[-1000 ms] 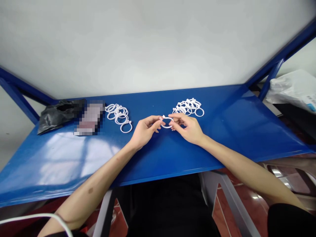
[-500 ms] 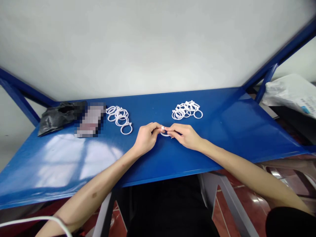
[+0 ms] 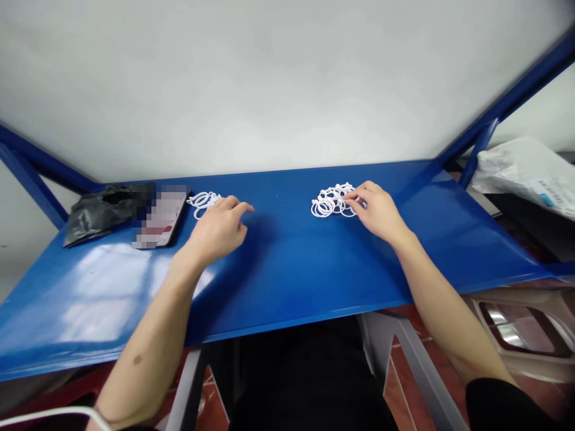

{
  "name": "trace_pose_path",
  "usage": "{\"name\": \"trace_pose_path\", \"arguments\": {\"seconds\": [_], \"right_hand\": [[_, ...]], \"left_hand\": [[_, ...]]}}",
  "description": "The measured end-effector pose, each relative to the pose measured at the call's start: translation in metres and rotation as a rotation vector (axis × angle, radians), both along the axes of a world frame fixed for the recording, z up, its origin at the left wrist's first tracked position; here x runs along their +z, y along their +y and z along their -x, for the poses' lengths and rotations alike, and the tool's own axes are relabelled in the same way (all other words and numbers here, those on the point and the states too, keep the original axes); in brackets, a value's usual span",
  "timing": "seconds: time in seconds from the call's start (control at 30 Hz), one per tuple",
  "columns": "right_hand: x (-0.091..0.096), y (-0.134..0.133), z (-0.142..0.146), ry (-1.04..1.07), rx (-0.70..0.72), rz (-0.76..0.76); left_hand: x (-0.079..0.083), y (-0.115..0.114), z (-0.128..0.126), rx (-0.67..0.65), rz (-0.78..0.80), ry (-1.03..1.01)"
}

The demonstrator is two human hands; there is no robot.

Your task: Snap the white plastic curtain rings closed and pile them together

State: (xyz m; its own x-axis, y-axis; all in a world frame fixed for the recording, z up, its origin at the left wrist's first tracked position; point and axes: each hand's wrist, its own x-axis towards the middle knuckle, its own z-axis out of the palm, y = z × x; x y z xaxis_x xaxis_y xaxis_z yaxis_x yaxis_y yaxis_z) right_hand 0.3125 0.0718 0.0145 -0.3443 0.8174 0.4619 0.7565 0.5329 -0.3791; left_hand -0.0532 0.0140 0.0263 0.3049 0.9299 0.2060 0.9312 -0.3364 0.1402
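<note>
My left hand (image 3: 220,230) hovers above the left group of white rings (image 3: 203,200), its thumb and index finger apart and nothing visible in them. It covers part of that group. My right hand (image 3: 377,212) reaches over the right pile of white rings (image 3: 324,207). Its thumb and fingertips are pinched together on a white ring at the pile's right side, which still lies among the others. The rings are thin, each with a small knob on its rim.
On the blue table (image 3: 287,269), a partly blurred phone-like slab (image 3: 164,215) and a crumpled black plastic bag (image 3: 96,215) lie at the left. A white plastic package (image 3: 525,170) is beyond the right end. A white wall stands behind.
My hands have parted from the middle, where both held one ring. The left moved to the left group and no longer holds it; the right moved to the right pile and grips a ring.
</note>
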Motion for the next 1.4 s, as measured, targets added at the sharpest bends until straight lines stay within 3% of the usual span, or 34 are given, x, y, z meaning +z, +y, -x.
{"name": "trace_pose_path", "arguments": {"seconds": [0.13, 0.23, 0.5, 0.73, 0.83, 1.03, 1.13, 1.4], "right_hand": [[-0.006, 0.015, -0.024, -0.12, 0.034, 0.024], [-0.012, 0.018, -0.023, -0.132, 0.048, -0.006], [-0.013, 0.015, -0.012, -0.086, -0.003, -0.083], [0.0, -0.008, 0.014, 0.051, 0.004, -0.177], [-0.002, -0.024, 0.037, 0.138, 0.143, -0.104], [-0.019, -0.052, 0.071, 0.218, 0.41, 0.231], [-0.023, -0.058, 0.075, 0.267, 0.44, 0.311], [-0.018, -0.065, 0.075, 0.367, 0.391, 0.329]], "left_hand": [[-0.008, 0.005, 0.027, -0.014, 0.158, 0.049], [-0.013, 0.008, 0.027, 0.009, 0.149, 0.067], [-0.014, 0.013, 0.012, 0.002, 0.03, 0.063], [-0.014, 0.002, -0.025, 0.019, -0.101, -0.179], [-0.021, -0.004, -0.046, -0.048, -0.093, -0.339], [-0.03, -0.019, -0.071, -0.252, 0.043, -0.659], [-0.027, -0.024, -0.075, -0.218, 0.102, -0.777], [-0.027, -0.021, -0.072, 0.003, 0.39, -0.992]]}}
